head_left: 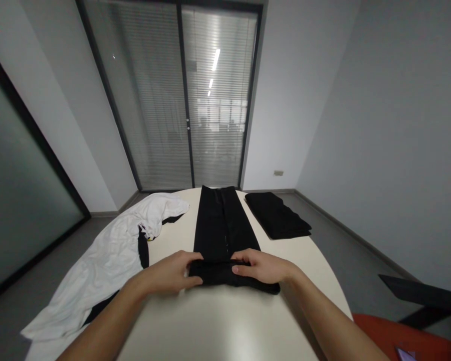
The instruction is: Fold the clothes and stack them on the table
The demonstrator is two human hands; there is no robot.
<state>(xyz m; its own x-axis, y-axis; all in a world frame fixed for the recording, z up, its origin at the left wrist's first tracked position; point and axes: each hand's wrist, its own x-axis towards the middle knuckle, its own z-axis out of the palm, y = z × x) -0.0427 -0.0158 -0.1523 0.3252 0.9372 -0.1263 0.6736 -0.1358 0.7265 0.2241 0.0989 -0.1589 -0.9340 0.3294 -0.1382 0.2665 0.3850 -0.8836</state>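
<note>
A pair of black trousers [225,220], as the two long panels look, stretches away from me along the middle of the table. Their near end is folded over into a thick band. My left hand [178,271] grips the left side of that band, thumb and fingers around the cloth. On its right part, my right hand [261,265] is closed on the band's upper edge with thumb and fingers. The fingers under the cloth are partly hidden.
A crumpled white garment [108,250] with black pieces beneath lies along the table's left edge. A folded black garment [276,215] rests at the back right of the pale round table [225,321]. A red chair [383,331] stands at the lower right.
</note>
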